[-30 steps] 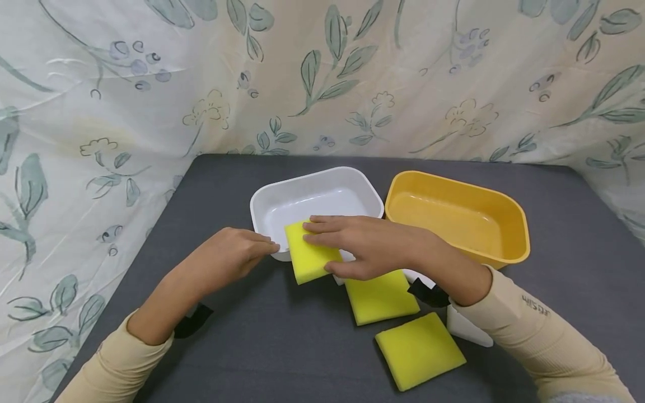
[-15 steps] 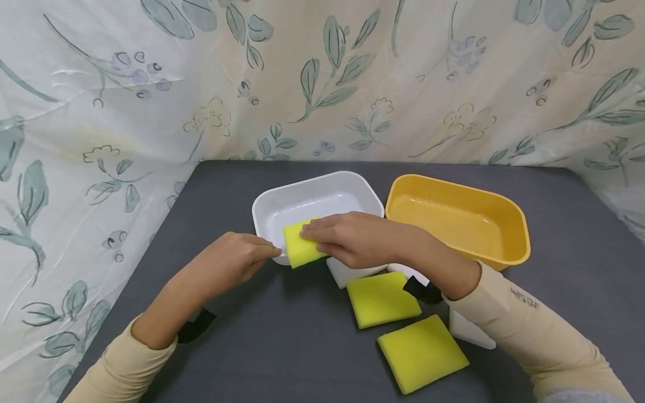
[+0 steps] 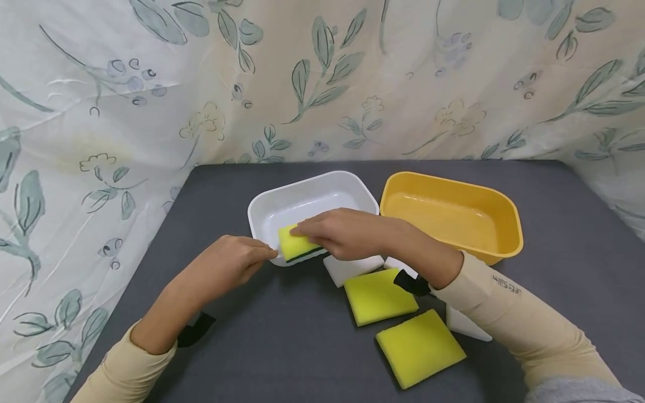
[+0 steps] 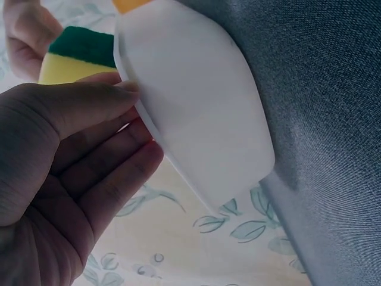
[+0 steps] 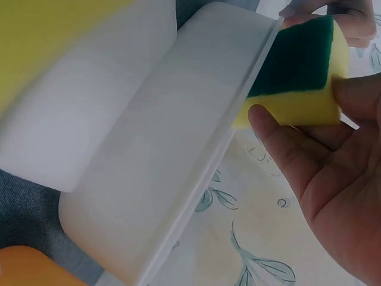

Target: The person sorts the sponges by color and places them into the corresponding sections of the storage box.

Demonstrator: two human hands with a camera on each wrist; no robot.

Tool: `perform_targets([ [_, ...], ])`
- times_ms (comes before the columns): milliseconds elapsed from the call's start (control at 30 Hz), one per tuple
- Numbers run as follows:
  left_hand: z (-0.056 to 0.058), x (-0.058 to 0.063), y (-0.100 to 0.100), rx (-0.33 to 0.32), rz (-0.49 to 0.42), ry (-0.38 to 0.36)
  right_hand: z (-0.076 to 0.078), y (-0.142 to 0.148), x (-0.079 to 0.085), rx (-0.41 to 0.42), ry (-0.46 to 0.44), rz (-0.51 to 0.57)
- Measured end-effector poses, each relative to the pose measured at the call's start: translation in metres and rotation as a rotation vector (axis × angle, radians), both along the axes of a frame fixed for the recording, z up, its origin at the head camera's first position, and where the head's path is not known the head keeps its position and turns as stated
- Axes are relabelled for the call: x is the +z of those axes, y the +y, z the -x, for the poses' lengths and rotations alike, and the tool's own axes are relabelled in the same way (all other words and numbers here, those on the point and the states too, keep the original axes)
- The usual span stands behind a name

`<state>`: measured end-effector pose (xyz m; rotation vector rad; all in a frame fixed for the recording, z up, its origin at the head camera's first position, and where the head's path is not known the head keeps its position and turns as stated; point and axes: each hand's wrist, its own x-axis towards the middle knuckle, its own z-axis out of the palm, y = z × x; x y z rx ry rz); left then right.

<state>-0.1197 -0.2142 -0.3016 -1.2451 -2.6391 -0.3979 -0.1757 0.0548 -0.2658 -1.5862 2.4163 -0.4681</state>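
Across the desk [image 3: 282, 347] from me, the person has both hands at the white tray [image 3: 327, 198]. The left hand [image 3: 237, 258] pinches the tray's rim at its near left corner, thumb against fingers with the thin edge between them. The right hand [image 3: 342, 232] grips a two-sided sponge [image 3: 290, 246], thumb on one side and fingers on the other, the gap between them just the sponge's width.

That sponge is at the near side of the white tray, over its edge, just beside the left hand's fingertips. Its yellow foam faces up, and the green scouring layer [image 5: 297, 59] is underneath, clear to see from the right wrist. Whether it touches the rim I can't tell.

To the right of the white tray stands an orange-yellow tray [image 3: 448, 218], their neighbouring corners very close together. Nearer the person, below the right forearm, two yellow pads lie flat on the desk: one [image 3: 380, 296] near the trays, the other [image 3: 420, 348] closer to the person. White pieces lie about them: one [image 3: 350, 271] just in front of the white tray, a second [image 3: 400, 267] beside it, partly hidden by the arm, and a third [image 3: 466, 323] half under the view of the beige sleeve [image 3: 509, 313]. Behind the desk hangs a pale cloth [image 3: 322, 84] printed with leaves.
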Motion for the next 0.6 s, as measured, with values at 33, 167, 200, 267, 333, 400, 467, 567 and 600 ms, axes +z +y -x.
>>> perform_targets([
  [33,-0.001,-0.001,0.0,0.001,0.0,0.0,0.0,-0.002,-0.001,0.0,-0.003,-0.005],
  [167,-0.002,-0.003,-0.001,0.0,-0.002,0.008,0.002,-0.007,-0.002,-0.003,-0.001,-0.017],
  [200,-0.002,-0.004,-0.001,0.001,-0.002,0.008,0.003,-0.008,-0.002,-0.006,0.002,-0.021],
  [267,-0.002,-0.004,-0.002,0.003,-0.005,0.009,0.003,-0.01,-0.002,-0.01,0.008,-0.031],
  [333,-0.002,-0.004,-0.002,0.002,-0.006,0.011,0.004,-0.011,-0.002,-0.016,0.012,-0.038],
  [400,-0.002,-0.005,-0.002,-0.004,-0.01,0.018,0.003,-0.012,-0.002,-0.025,0.013,-0.045],
  [467,-0.001,-0.006,-0.002,-0.01,-0.011,0.025,0.003,-0.013,-0.002,-0.03,0.012,-0.047],
  [567,-0.001,-0.007,-0.002,-0.019,-0.019,0.038,0.005,-0.014,-0.004,-0.034,0.013,-0.051],
  [600,-0.001,-0.008,-0.001,-0.02,-0.021,0.039,0.006,-0.015,-0.005,-0.033,0.012,-0.053],
])
